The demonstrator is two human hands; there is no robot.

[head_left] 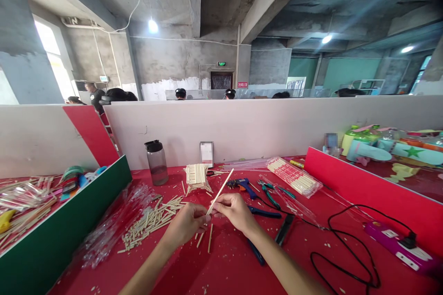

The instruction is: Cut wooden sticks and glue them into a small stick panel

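Between my two hands a slim wooden chopstick (224, 185) slants up to the right over the red table (166, 272). My left hand (188, 222) pinches its lower end, and my right hand (232, 209) closes on it just above. Below them lie a few loose stick pieces (210, 238). A pile of short cut sticks (152, 221) spreads beside my left hand. Behind the hands stands a small structure built of sticks (197, 177). A blue glue gun (246, 188) rests beyond my right hand, and a blue-handled tool (265, 212) lies partly hidden by my right arm.
A water bottle (156, 163) and a phone (206, 153) stand by the white partition (242, 124). Green-handled pliers (270, 195) and packed chopsticks (294, 176) lie at right. A black cable (341, 239) runs to a purple power strip (398, 246). Clear plastic wrappers (110, 221) lie left.
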